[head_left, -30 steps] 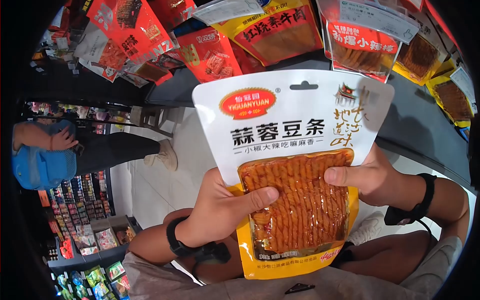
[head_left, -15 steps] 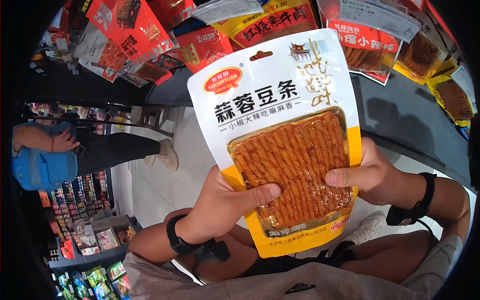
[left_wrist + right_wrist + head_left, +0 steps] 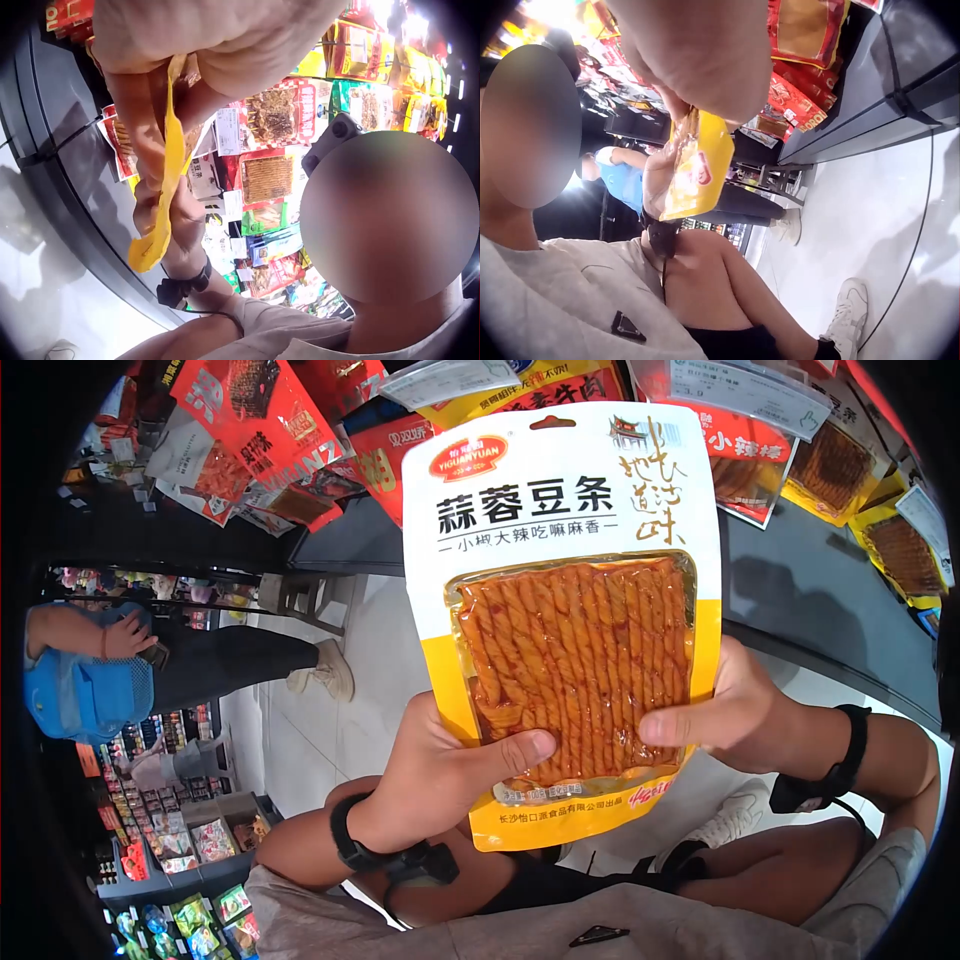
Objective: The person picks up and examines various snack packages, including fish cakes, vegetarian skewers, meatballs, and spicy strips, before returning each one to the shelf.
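Both hands hold a white and yellow snack pouch (image 3: pixel 575 670) up in front of the body, its printed front facing the head camera. Brown-orange bean strips show through its clear window. My left hand (image 3: pixel 450 765) grips the lower left edge, thumb lying across the window. The right hand (image 3: pixel 730 705) grips the lower right edge, also with its thumb on the front. In the head view the other fingers are hidden behind the pouch. The left wrist view shows the pouch (image 3: pixel 174 150) edge-on, and the right wrist view shows its yellow bottom corner (image 3: pixel 712 165).
Behind the pouch, a dark shelf (image 3: pixel 790 575) bears red and yellow snack packs (image 3: pixel 255 410) with price tags (image 3: pixel 750 395). A person with a blue bag (image 3: pixel 90 675) stands at the left, near a stool (image 3: pixel 300 595). Lower left are more stocked shelves (image 3: pixel 190 840).
The pouch has moved up in the head view, tilting leftward midway and then straightening. Both hands keep their grip, thumbs now nearer its bottom.
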The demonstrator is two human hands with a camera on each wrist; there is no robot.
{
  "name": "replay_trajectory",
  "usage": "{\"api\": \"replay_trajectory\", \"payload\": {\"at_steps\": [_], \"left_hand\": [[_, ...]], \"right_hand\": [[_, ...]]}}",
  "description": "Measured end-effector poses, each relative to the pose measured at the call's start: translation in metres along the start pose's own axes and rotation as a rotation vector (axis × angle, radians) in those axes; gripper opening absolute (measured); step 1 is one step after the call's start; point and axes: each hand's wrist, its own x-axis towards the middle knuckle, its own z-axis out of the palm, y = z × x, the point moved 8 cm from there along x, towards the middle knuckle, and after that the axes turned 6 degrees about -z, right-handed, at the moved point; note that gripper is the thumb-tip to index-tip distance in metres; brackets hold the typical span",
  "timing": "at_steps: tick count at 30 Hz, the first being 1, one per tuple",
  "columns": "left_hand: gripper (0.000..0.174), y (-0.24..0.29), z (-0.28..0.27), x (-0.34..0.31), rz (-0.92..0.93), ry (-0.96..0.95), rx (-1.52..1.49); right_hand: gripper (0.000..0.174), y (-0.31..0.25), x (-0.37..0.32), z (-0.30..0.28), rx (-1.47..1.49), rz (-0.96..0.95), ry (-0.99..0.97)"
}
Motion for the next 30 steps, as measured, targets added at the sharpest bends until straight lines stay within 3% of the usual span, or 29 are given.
{"api": "replay_trajectory", "payload": {"at_steps": [10, 16, 26, 28, 30], "left_hand": [[0.029, 0.005, 0.005, -0.009, 0.071, 0.04, 0.06], [0.029, -0.001, 0.005, -0.006, -0.083, 0.029, 0.038], [0.031, -0.006, 0.007, 0.0, -0.006, -0.011, 0.039], [0.032, 0.002, 0.004, -0.005, 0.086, 0.067, 0.108], [0.032, 0.002, 0.005, -0.01, 0.094, 0.073, 0.143]], "right_hand": [[0.05, 0.001, -0.001, 0.001, -0.078, -0.054, -0.05], [0.054, 0.003, -0.003, -0.001, -0.045, 0.023, -0.069], [0.049, 0.001, -0.004, -0.006, -0.159, -0.069, -0.037], [0.047, 0.002, -0.004, -0.011, -0.173, -0.093, -0.018], [0.064, 0.01, -0.004, -0.009, -0.124, 0.0, -0.048]]}}
